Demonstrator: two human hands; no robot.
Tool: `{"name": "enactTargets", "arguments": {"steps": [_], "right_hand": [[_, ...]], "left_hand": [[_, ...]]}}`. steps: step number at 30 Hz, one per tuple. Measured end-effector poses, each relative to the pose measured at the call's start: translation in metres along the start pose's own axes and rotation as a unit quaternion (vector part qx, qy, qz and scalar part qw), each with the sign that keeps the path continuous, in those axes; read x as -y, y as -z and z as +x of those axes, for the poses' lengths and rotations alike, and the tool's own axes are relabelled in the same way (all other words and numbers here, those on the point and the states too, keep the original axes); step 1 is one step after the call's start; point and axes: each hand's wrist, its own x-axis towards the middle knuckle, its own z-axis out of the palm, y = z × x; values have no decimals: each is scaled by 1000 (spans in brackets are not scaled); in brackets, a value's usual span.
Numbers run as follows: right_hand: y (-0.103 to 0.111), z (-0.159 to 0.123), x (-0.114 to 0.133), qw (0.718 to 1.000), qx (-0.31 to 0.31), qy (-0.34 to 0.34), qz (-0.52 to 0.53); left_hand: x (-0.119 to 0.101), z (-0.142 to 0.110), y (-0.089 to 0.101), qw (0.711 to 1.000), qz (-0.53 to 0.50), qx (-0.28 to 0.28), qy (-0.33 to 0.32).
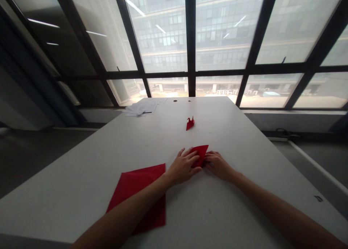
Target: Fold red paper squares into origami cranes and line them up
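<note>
A small folded piece of red paper [200,152] lies on the white table between my hands. My left hand [185,166] rests on its left side with the fingers spread over it. At the paper's right edge is my right hand [216,164], its fingers curled together and touching the edge; the fingertips are partly hidden. Farther off, a red folded paper crane [190,123] stands on the table. Under my left forearm lie larger sheets of red paper [138,183], partly covered by the arm.
The white table [244,212] reaches toward tall windows with dark frames [191,42]. White papers [141,108] with a dark pen [147,112] on them lie at the far left. A small dark mark [318,198] sits near the right edge.
</note>
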Motion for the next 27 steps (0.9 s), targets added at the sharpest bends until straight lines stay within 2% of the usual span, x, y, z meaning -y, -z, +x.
{"name": "enactTargets", "arguments": {"steps": [6,12,20,23,27], "right_hand": [[1,0,3,1000,4,9,-5],[1,1,4,1000,3,5,3],[5,2,2,982,-161,-84,57],[13,1,5,982,-179,-34,42],[23,0,8,993,-95,61,-45]], "left_hand": [[-3,1,2,999,41,-14,-15],[-4,-3,-1,993,110,-38,-2],[0,-2,-5,995,86,-43,0],[1,-2,-5,996,79,-42,-3],[3,-3,-5,995,88,-32,-21]]}}
